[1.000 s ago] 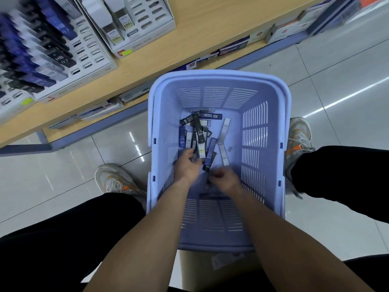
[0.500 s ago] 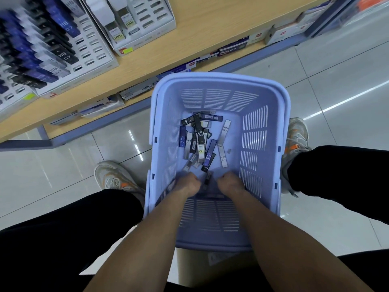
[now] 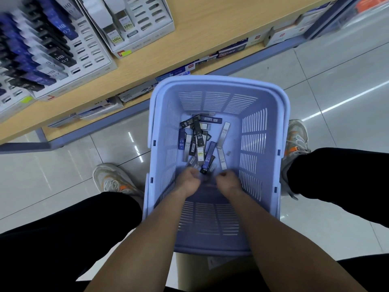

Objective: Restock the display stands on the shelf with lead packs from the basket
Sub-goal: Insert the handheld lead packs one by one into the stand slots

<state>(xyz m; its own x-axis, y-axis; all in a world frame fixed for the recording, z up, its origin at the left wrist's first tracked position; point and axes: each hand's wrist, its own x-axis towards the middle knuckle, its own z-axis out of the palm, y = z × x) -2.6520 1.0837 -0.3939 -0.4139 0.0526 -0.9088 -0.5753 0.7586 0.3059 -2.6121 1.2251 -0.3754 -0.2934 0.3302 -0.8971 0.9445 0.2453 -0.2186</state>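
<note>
Both forearms reached down into the lilac basket (image 3: 261, 148). The left hand (image 3: 190, 180) and the right hand (image 3: 228, 179) sat close together near its floor, fingers curled under; blur hid whether either gripped anything. The loose lead packs (image 3: 200, 142) lay scattered just beyond the knuckles. Farther off, the display stands (image 3: 52, 51) stood on the wooden shelf (image 3: 200, 36).
</note>
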